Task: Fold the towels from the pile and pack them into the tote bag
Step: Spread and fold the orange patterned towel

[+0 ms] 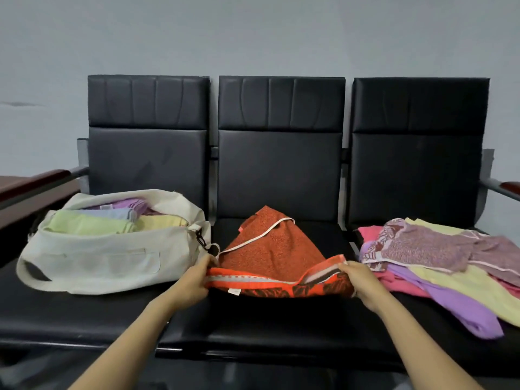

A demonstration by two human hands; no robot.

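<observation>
An orange-red towel (pixel 270 249) with a white edge lies bunched on the middle seat. My left hand (pixel 194 280) pinches its near left corner. My right hand (pixel 358 281) pinches its near right corner, where a striped border is turned up. On the left seat sits a cream tote bag (pixel 92 266), its mouth open, with several folded towels (pixel 112 219) in green, blue, purple and yellow inside. The pile of unfolded towels (pixel 439 263), pink, purple, yellow and patterned mauve, lies on the right seat.
All of this rests on a black three-seat bench (pixel 281 319) with padded backs against a grey wall. A dark wooden armrest (pixel 36 180) stands at the far left, another armrest (pixel 503 187) at the far right. The bag's strap clip (pixel 201 237) hangs beside the towel.
</observation>
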